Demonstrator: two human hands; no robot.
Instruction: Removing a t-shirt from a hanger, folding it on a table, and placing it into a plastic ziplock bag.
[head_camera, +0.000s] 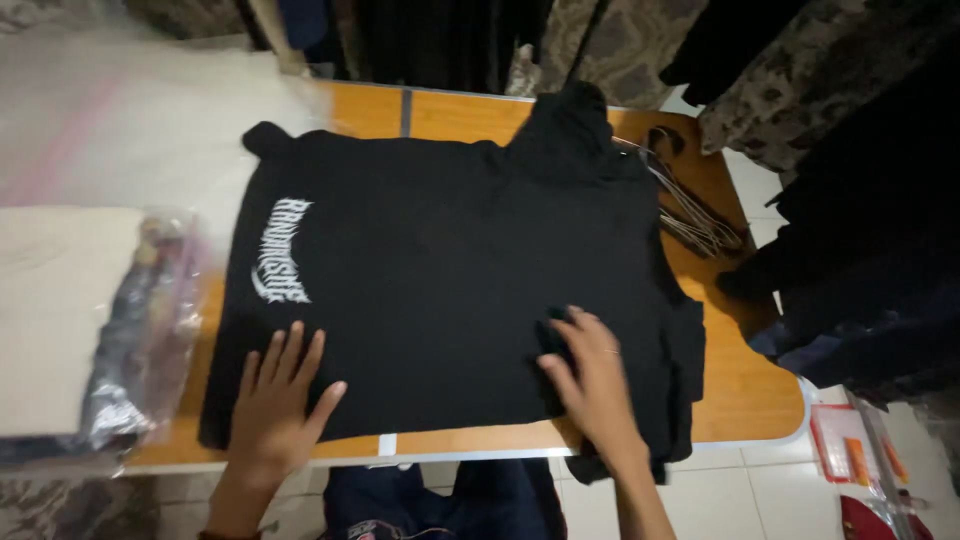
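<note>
Flat, both hands on black shirt

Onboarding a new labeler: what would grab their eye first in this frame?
A black T-shirt with a white print near its left side lies spread over an orange table, filling mid-frame. The left hand presses flat on its near edge; the right hand rests on the cloth at lower right. Wire hangers lie at the table's far right.

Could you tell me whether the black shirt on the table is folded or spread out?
Mostly spread: the black shirt lies flat across the table; right edge looks folded under.
</note>
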